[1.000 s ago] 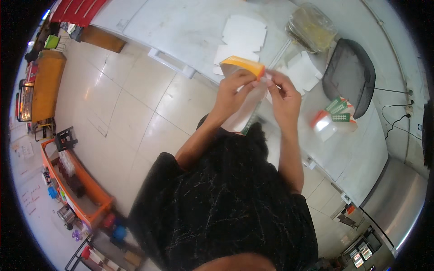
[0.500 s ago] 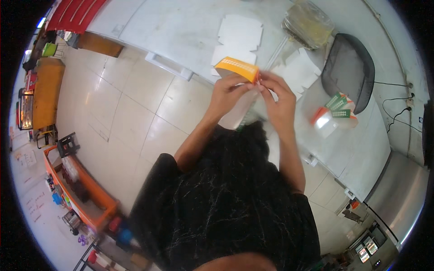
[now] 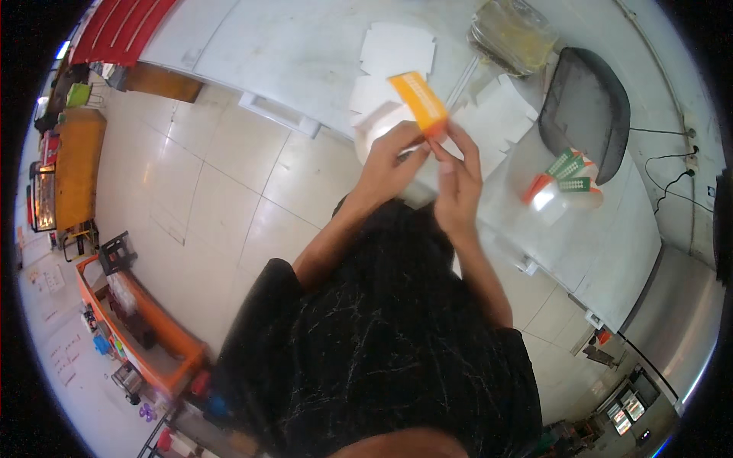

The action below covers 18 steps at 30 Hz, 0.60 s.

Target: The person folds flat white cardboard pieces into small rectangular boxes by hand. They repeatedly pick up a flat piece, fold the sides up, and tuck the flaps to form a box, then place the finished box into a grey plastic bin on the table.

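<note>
I am pinching the orange carton (image 3: 418, 100) between my left hand (image 3: 391, 156) and right hand (image 3: 456, 179), fingers closed on its lower end, keeping creases square above the white table (image 3: 290, 53).

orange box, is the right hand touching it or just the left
Touching. In the head view the right hand has its fingertips pinching the lower end of the orange box, and the left hand grips it there too.

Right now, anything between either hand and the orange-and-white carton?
Nothing visible. Both the left hand and the right hand already grip the small orange-and-white cardboard carton at its lower end, held above the white table.
</note>
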Available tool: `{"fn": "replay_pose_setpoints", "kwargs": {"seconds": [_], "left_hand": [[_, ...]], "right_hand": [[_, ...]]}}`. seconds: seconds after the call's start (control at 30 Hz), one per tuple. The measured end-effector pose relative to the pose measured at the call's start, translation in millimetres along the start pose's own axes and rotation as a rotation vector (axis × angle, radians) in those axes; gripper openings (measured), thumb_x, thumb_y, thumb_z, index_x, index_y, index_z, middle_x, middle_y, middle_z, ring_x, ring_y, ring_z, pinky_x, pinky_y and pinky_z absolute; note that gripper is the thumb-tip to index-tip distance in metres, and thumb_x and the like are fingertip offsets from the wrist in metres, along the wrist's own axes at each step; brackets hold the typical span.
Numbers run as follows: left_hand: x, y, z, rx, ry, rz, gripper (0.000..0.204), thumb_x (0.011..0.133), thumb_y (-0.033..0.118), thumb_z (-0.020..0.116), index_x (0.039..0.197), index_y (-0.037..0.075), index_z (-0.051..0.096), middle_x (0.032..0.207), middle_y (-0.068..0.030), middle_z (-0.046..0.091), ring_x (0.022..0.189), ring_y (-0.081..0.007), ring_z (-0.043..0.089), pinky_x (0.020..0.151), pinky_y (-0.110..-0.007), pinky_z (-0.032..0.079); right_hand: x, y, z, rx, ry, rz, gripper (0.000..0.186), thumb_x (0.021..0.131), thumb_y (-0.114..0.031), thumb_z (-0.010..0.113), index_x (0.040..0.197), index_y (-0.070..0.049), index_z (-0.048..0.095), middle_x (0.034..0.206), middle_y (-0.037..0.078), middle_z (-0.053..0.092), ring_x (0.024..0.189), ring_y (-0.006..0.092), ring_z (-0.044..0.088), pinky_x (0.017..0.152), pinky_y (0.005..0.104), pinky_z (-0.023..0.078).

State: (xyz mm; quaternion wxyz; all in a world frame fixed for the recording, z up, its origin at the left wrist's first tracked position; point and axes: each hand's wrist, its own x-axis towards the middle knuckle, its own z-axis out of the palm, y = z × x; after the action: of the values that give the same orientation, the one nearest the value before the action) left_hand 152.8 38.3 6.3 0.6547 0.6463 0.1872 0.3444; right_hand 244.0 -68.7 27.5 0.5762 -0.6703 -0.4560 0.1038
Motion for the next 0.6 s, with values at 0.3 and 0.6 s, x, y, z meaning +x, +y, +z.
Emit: {"fn": "replay_pose_setpoints", "kwargs": {"seconds": [0.3,0.6], "left_hand": [[-14,34,-8,0.085,-0.581,0.141,0.017,0.089,0.011,0.058,0.099,-0.003,0.06,0.107,-0.018,0.06,0.1,-0.0366,0.058,0.089,-0.042,0.044],[-28,15,-3,-0.359,-0.622,0.029,0.03,0.083,0.026,0.052,0.07,0.0,0.055,0.067,-0.0113,0.057,0.065,-0.0257,0.054,0.063,-0.036,0.043]], "right_hand": [[-8,73,-59,0.875,0.298,0.824,0.056,0.102,-0.05,0.031,0.144,-0.013,0.035,0.135,0.016,0.045,0.115,0.0276,0.052,0.092,0.0418,0.048],[-18,40,-47,0.992,0.052,0.886,0.044,0.106,-0.033,0.03,0.144,-0.01,0.038,0.123,0.011,0.058,0.106,0.0183,0.06,0.09,0.0312,0.051]]}}
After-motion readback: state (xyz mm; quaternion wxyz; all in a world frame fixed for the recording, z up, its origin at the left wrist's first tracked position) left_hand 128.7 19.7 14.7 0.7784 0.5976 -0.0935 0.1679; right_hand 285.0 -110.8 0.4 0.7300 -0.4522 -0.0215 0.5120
